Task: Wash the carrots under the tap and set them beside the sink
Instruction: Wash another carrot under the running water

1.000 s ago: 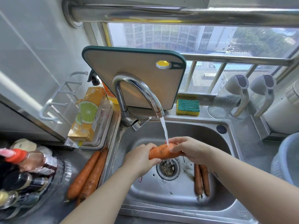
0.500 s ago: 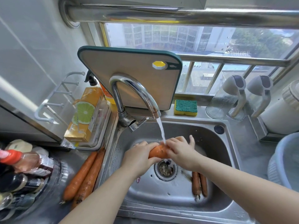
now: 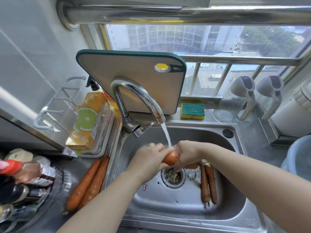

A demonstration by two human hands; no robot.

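Now left hand (image 3: 148, 158) and right hand (image 3: 186, 153), grip clamped on one carrot (image 3: 170, 158), hold it under the running tap (image 3: 139, 96).

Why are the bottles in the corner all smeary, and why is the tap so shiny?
Head view: the bottles sit at the frame's left edge, where the wide lens likely stretches and blurs them. Head view: daylight from the window glints off the tap. Head view: the sponge and chopping board mid-frame look sharp.
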